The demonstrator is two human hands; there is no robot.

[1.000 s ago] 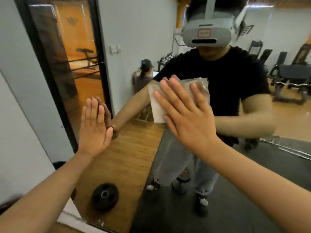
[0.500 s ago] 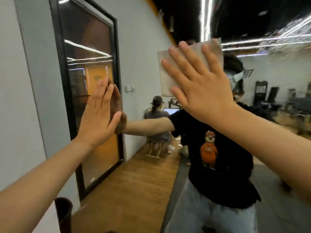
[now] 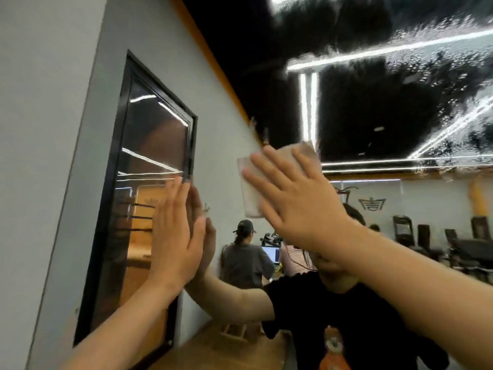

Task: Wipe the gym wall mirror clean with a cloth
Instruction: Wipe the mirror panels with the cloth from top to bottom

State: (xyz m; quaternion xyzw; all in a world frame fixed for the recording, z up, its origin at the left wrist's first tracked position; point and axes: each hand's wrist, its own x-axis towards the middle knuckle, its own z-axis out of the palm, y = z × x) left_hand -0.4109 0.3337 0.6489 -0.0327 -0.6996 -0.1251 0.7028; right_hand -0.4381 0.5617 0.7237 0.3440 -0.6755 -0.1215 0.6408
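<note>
The wall mirror fills most of the view and reflects the gym, the dark ceiling and my own body. A pale folded cloth lies flat against the glass. My right hand presses it there with straight, spread fingers, high up at head height. My left hand rests flat on the mirror near its left edge, fingers straight and together, meeting its own reflection. The upper right of the glass looks speckled and streaky.
The grey wall runs along the left with a black-framed glass door seen in the mirror. The reflection shows a seated person in a cap, a laptop and gym machines at the far right.
My right hand has slid the cloth up the mirror from chest height to head height, and my view has tilted upward with it. My left hand stays flat on the glass.
</note>
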